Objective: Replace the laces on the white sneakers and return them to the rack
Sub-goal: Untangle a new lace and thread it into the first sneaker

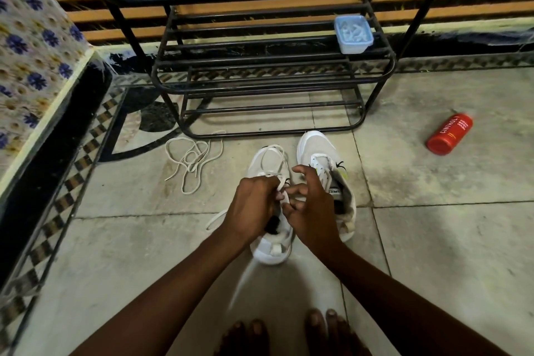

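Observation:
Two white sneakers stand side by side on the tiled floor in front of the black metal rack [260,72]. Over the left sneaker [271,248], my left hand [254,208] grips a white lace [270,153] that loops across the shoe's toe, and its free end trails left on the floor. My right hand [310,205] pinches the same lace at the eyelets, right against my left hand. The right sneaker [318,150] stands beside them with no lace in its eyelets. A loose white lace [190,160] lies tangled on the floor to the left.
A small blue-lidded plastic box [353,34] sits on a rack shelf at the right. A red bottle [449,133] lies on the floor at the right. A flower-patterned covered ledge [34,66] runs along the left. My bare toes [289,332] show at the bottom edge.

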Motion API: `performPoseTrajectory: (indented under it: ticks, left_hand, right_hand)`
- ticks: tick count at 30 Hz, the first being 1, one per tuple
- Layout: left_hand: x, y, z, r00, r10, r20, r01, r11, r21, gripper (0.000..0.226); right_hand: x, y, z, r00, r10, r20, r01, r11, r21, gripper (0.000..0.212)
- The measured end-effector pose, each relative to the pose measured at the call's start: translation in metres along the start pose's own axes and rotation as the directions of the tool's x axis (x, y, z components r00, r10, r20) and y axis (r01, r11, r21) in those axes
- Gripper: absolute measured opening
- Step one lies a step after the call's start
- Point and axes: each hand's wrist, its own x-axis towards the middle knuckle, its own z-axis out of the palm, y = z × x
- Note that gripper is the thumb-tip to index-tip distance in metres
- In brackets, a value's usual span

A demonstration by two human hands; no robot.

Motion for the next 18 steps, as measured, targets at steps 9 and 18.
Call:
performPoseTrajectory:
  ticks: [9,18]
  left_hand:
    - [-0.008,-0.001,0.015,0.983,-0.157,-0.093,0.162,0.986,0.048,0.013]
    - [-0.004,-0.014,0.007,1.0,-0.006,0.014,0.004,0.993,0.121,0.009]
  right_hand:
    - [-0.002,-0.002,0.002,0.999,0.023,-0.029,-0.021,0.999,0.046,0.076]
    - [-0.002,-0.007,0.001,1.0,-0.016,0.001,0.016,0.999,-0.03,0.073]
